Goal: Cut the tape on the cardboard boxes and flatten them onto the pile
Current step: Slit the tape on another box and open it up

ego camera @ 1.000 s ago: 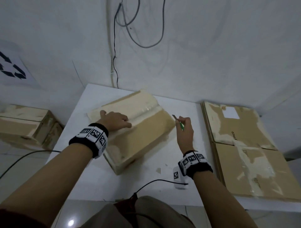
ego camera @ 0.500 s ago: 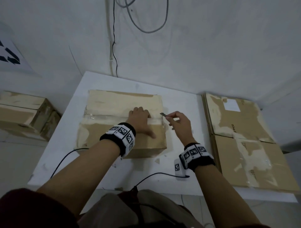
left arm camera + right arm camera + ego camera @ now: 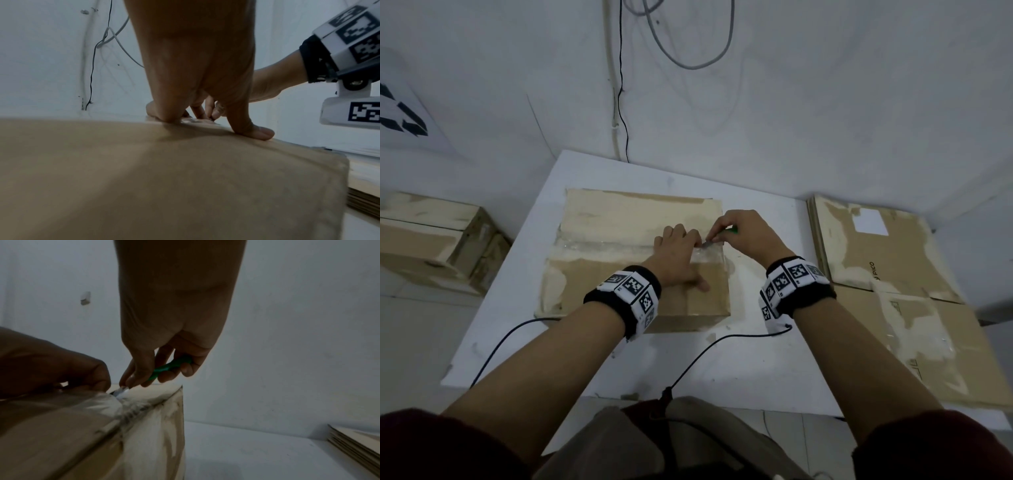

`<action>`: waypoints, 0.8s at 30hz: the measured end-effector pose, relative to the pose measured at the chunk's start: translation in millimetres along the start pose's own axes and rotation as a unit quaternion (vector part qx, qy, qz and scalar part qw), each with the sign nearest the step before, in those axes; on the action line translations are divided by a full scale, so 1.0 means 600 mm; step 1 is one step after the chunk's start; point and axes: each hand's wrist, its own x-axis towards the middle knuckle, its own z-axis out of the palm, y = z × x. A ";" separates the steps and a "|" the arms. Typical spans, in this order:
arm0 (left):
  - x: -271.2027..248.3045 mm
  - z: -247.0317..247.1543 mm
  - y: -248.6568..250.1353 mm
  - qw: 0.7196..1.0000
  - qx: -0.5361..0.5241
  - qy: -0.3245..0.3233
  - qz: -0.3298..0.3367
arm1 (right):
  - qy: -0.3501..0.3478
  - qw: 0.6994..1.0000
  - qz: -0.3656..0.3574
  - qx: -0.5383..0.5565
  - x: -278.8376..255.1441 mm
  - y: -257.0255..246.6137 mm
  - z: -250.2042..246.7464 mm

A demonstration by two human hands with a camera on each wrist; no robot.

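White tabletop (image 3: pixel 756 370) carries a closed brown cardboard box (image 3: pixel 599 219), its clear tape seam (image 3: pixel 606 247) running left-right. Left hand (image 3: pixel 678 253) presses flat, fingers straight; right hand (image 3: pixel 748 234) grips a green-handled cutter (image 3: pixel 170 367), blade pointing left into the seam's right end.

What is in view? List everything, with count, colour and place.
box: 1, brown, taped, on table
tape: 1 clear strip, across box top
knife: 1, green, blade at tape by box's right edge
pile: 1, brown flattened boxes, right of table
spare boxes: brown, count unclear, left of table
table: 1, white
cables: grey and black, on wall
left hand: pressing on box top
right hand: grips knife
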 end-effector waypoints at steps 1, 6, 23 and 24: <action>-0.001 0.000 0.000 1.000 -0.004 0.002 0.002 | 0.018 1.000 -0.012 0.010 -0.002 0.001 0.002; -0.005 0.001 0.000 0.999 -0.034 0.014 -0.003 | 0.043 0.998 0.003 0.048 -0.001 0.013 0.010; -0.006 0.009 -0.005 0.999 -0.028 0.032 0.016 | 0.090 0.991 -0.032 0.094 -0.019 0.014 0.011; -0.007 0.009 -0.005 0.999 -0.029 0.033 0.016 | 0.114 0.988 -0.037 0.100 -0.019 0.013 0.009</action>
